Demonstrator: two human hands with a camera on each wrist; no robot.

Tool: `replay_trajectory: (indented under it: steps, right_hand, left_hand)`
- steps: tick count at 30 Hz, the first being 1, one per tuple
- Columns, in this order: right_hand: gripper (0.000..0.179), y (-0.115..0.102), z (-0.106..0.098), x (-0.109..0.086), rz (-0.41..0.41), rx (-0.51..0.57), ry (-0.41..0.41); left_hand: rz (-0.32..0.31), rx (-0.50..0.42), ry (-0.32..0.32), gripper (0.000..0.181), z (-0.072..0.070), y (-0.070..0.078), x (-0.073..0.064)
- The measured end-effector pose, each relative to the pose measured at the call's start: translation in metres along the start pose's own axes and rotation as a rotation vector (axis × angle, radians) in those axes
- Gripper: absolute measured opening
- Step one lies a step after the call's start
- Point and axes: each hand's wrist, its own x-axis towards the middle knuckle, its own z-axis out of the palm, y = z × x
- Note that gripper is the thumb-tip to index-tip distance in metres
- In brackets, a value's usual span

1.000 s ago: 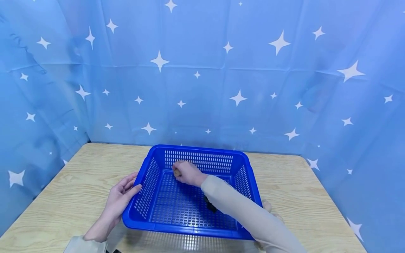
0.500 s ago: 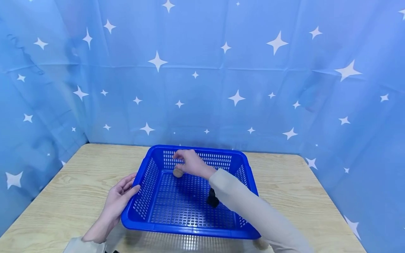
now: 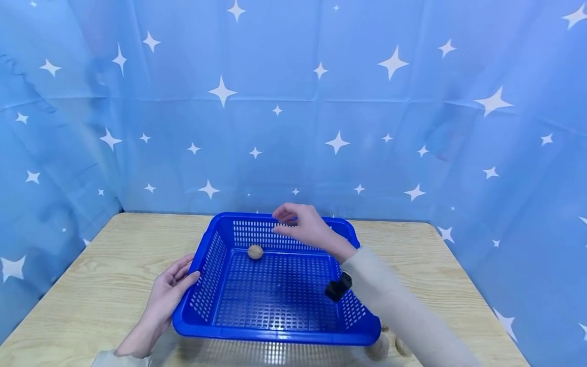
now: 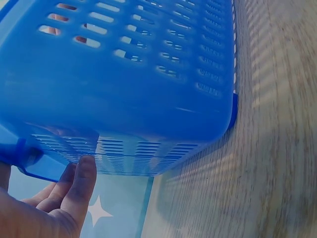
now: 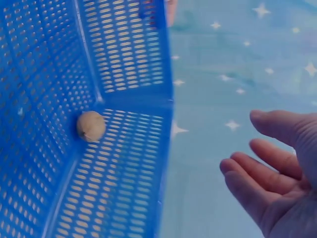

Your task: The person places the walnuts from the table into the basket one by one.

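A blue plastic basket [image 3: 275,334] with slotted walls stands on the table. One walnut [image 3: 255,252] lies on its floor in the far left corner; the right wrist view shows the same tan walnut [image 5: 91,126] against the walls. My left hand [image 3: 169,290] grips the basket's left rim, thumb over the top and fingers outside. From the left wrist view, those fingers [image 4: 81,183] touch the outer wall. Over the back part of the basket, my right hand [image 3: 304,224] is raised with nothing in it, its fingers loosely bent and apart from the thumb.
Several round tan things [image 3: 378,347] lie on the wooden table [image 3: 137,239] by the basket's front right corner, partly hidden by the rim and my right sleeve [image 3: 403,311]. A blue curtain [image 3: 293,127] with white stars hangs behind the table.
My right hand held the walnut low in the basket's far left corner, let go of it, then rose and moved right. The walnut stays there. My left hand keeps its grip on the rim.
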Motion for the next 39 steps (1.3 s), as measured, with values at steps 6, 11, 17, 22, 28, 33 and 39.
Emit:
replay_trajectory:
  steps: [6, 11, 17, 22, 28, 33, 39]
  right_hand:
    - [0.026, 0.0, -0.022, -0.029, -0.034, -0.011, 0.053]
    - [0.027, 0.004, -0.038, -0.054, -0.006, -0.007, 0.105]
    - [0.027, 0.015, -0.051, -0.085, 0.026, 0.006, 0.174]
    - [0.025, 0.033, -0.055, -0.113, 0.052, 0.026, 0.233]
    - [0.023, 0.053, -0.056, -0.143, 0.093, 0.042, 0.308]
    - [0.022, 0.07, -0.053, -0.163, 0.156, 0.033, 0.353]
    - [0.021, 0.092, -0.047, -0.181, 0.262, 0.029, 0.37]
  left_hand:
    - [-0.009, -0.021, -0.001, 0.053, 0.0, 0.0, -0.001]
    - [-0.009, -0.032, -0.007, 0.054, 0.001, 0.0, -0.001]
    - [-0.005, -0.033, -0.004, 0.054, 0.001, 0.0, -0.001]
    - [-0.016, -0.036, -0.002, 0.054, 0.001, 0.0, -0.002]
    - [-0.025, -0.022, -0.003, 0.054, 0.001, 0.0, -0.002]
    - [-0.026, -0.03, -0.003, 0.054, 0.001, -0.001, -0.001]
    - [-0.019, -0.031, -0.007, 0.054, 0.001, -0.001, -0.001]
